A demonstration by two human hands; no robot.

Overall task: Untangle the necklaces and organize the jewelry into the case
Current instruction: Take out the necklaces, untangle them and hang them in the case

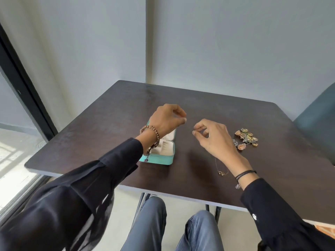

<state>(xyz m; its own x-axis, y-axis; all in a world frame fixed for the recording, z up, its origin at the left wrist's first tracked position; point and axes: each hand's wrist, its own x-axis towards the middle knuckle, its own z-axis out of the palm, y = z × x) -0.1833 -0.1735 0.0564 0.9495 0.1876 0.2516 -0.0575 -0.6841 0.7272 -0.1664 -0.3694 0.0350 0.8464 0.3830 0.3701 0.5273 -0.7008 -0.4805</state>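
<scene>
Near an open teal case [163, 158], our left hand [165, 120] and right hand [213, 136] are each pinched closed, on what we cannot tell.

Both arms: long black sleeves. Left sleeve [72, 187] — loose, sheer fabric with hanging folds. Right sleeve [275, 220] — plain cuff carrying one pale round button [254, 217]. Left wrist: brown wooden bead bracelet [154, 133] with a dangling dark tassel. Right wrist: thin black cord bracelet [245, 173] with a small clear charm [237, 186]. Legs: blue jeans [154, 225].
</scene>
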